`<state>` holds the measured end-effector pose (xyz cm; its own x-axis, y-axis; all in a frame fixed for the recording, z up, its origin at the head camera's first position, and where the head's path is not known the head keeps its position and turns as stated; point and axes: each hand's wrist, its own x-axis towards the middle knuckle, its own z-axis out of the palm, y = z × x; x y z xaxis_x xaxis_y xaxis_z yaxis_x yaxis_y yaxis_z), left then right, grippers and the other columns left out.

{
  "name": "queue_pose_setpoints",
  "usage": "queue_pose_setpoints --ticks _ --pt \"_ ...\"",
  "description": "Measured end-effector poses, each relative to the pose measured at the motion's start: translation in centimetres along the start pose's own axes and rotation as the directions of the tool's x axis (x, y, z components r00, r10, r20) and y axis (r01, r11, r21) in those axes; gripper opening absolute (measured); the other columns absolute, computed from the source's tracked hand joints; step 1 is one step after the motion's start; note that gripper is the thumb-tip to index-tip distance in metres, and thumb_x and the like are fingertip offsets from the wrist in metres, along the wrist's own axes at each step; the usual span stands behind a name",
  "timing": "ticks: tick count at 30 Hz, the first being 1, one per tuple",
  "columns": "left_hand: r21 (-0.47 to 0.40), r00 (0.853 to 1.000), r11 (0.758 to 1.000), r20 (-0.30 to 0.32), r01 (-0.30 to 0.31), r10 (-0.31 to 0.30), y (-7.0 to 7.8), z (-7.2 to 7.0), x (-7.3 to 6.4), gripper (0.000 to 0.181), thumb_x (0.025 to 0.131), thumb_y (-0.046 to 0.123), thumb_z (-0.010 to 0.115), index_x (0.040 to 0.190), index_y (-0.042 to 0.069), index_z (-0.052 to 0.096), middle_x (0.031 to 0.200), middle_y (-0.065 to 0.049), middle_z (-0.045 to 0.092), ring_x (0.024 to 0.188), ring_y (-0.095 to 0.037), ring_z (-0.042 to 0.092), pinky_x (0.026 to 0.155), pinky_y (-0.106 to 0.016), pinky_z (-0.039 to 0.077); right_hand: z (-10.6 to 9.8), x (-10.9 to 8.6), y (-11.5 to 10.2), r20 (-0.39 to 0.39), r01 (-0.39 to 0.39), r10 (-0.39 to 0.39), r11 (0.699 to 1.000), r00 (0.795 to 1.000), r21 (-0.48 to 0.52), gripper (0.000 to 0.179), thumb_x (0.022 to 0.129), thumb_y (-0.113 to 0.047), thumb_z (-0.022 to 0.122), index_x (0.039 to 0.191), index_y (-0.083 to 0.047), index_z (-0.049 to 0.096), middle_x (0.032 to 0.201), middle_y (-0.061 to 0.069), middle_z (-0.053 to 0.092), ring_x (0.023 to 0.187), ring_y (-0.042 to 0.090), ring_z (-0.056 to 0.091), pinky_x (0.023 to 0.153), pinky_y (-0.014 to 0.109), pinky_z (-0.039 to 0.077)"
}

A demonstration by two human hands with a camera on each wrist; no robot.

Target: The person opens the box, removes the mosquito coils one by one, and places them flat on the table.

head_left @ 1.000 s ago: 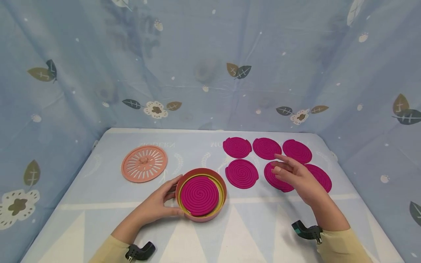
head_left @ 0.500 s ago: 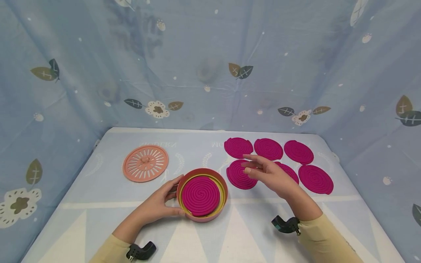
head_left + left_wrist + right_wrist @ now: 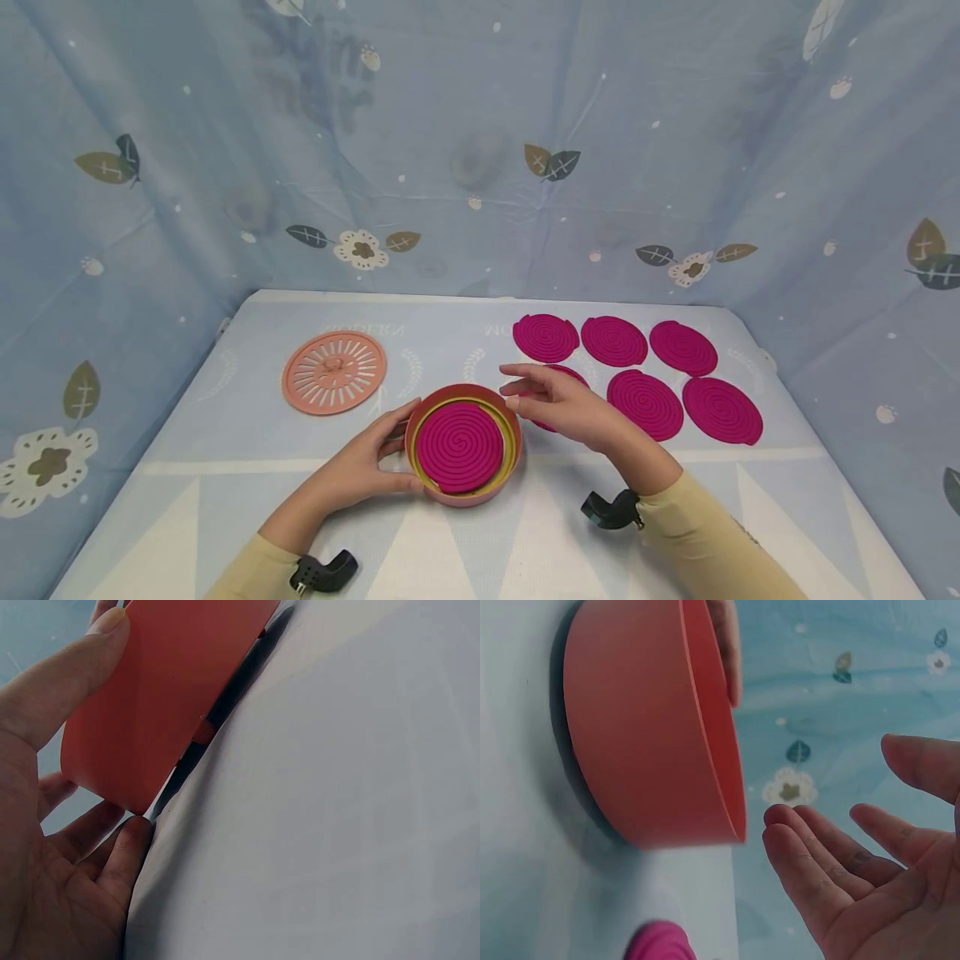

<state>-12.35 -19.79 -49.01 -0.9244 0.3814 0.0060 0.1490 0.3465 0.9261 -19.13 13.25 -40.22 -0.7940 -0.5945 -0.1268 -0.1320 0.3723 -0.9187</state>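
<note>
A round coral-pink mosquito coil holder (image 3: 517,450) sits in the front middle of the table in the head view. One magenta mosquito coil (image 3: 459,447) lies inside it over a yellow inner ring. My left hand (image 3: 372,468) grips the holder's left side, thumb at the front and fingers behind; the left wrist view shows the thumb on its wall (image 3: 150,697). Bent but holding nothing, my right hand (image 3: 566,404) hovers by the holder's upper right rim, its fingers spread apart in the right wrist view. It partly covers another mosquito coil (image 3: 567,372).
Several more magenta mosquito coils (image 3: 647,406) lie flat in two rows at the back right. The slotted coral lid (image 3: 334,373), with a small knob in its middle, lies back left. A blue patterned curtain (image 3: 465,167) encloses the table's back and sides.
My right hand has moved left and slightly toward me, from over the right-hand coils to the holder's rim. My left hand and the holder have stayed in place.
</note>
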Motion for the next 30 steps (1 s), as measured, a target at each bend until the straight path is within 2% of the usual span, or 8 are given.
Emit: queue_pose_setpoints --ticks 4,13,17,23,30 --pt "-0.014 1.0 1.0 0.008 0.003 -0.003 0.1 0.0 0.0 0.112 0.067 0.035 0.093 0.157 0.024 0.027 0.156 0.006 0.032 0.131 -0.016 0.048 0.108 -0.024 0.041 1.0 0.7 -0.1 0.042 -0.004 0.003 1.0 0.999 0.011 0.052 0.094 -0.033 0.068 0.143 -0.027 0.05 0.132 0.009 0.061 0.117 0.018 0.06 0.099 0.04 0.053" --pt "-0.016 1.0 1.0 0.008 0.016 -0.016 0.1 -0.1 0.0 0.111 0.066 0.036 0.093 0.157 0.026 0.028 0.155 0.006 0.033 0.131 -0.016 0.049 0.108 -0.024 0.042 2.7 1.8 -0.4 0.111 0.018 -0.017 1.0 0.994 -0.008 0.06 0.095 -0.037 0.066 0.148 -0.018 0.045 0.137 0.012 0.056 0.122 0.02 0.056 0.1 0.038 0.053" --pt "-0.017 1.0 1.0 0.008 0.025 -0.025 0.1 0.0 0.0 0.111 0.067 0.036 0.093 0.157 0.029 0.028 0.155 0.006 0.033 0.13 -0.016 0.05 0.108 -0.025 0.042 3.3 2.1 -0.4 0.13 0.021 -0.018 1.0 0.991 -0.022 0.058 0.096 -0.037 0.065 0.148 -0.021 0.045 0.138 0.01 0.055 0.125 0.02 0.053 0.102 0.037 0.051" --pt "-0.005 1.0 1.0 0.009 -0.005 0.005 0.0 0.0 0.0 0.111 0.068 0.036 0.092 0.157 0.024 0.027 0.156 0.002 0.032 0.13 -0.019 0.051 0.109 -0.026 0.042 4.2 2.5 -0.4 0.154 0.005 0.005 0.998 0.988 -0.062 0.059 0.096 -0.038 0.065 0.149 -0.024 0.044 0.139 0.006 0.055 0.13 0.022 0.05 0.105 0.039 0.048" --pt "-0.008 1.0 1.0 0.013 0.008 -0.008 0.1 -0.1 0.0 0.111 0.068 0.038 0.092 0.157 0.026 0.028 0.155 0.006 0.033 0.129 -0.015 0.05 0.109 -0.025 0.041 4.7 2.9 -0.5 0.164 0.025 -0.008 0.995 0.986 -0.101 0.058 0.096 -0.038 0.064 0.148 -0.024 0.045 0.138 0.005 0.055 0.128 0.022 0.05 0.104 0.04 0.048"
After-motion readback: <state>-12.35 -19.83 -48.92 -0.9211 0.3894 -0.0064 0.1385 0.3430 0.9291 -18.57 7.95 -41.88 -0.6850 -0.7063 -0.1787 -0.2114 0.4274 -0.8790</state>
